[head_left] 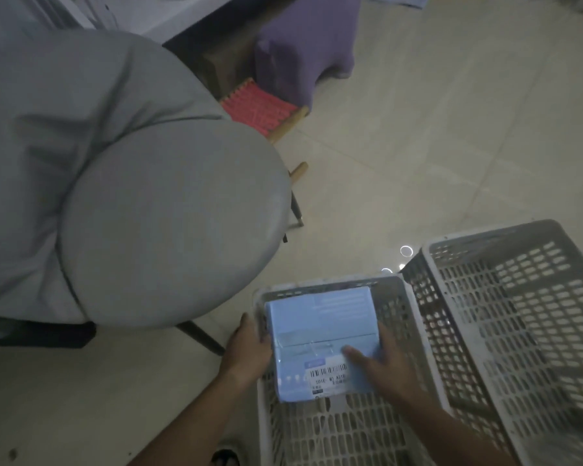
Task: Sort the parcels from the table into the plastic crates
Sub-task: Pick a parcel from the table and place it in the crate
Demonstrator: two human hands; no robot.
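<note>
Over the near crate [317,432], toward its far left corner, a pale blue parcel [320,331] with a barcode label [329,373] is held by both hands. The left hand [246,351] grips the parcel's left edge from outside the crate's rim, fingers curled under it and hidden. The right hand [381,364] lies on the parcel's near right corner, thumb flat on top and fingers wrapped around the right side. The light is dim, so whether the parcel already rests on the crate floor or hangs just above it cannot be told. A second, larger crate [519,314] stands just beside the first on the right, with no parcels visible inside.

The step in hand looks like the placing of this parcel in the near crate. The next move probably calls for lowering it flat, loosening both grips, and drawing the hands up past the rim without dragging the parcel.
</note>
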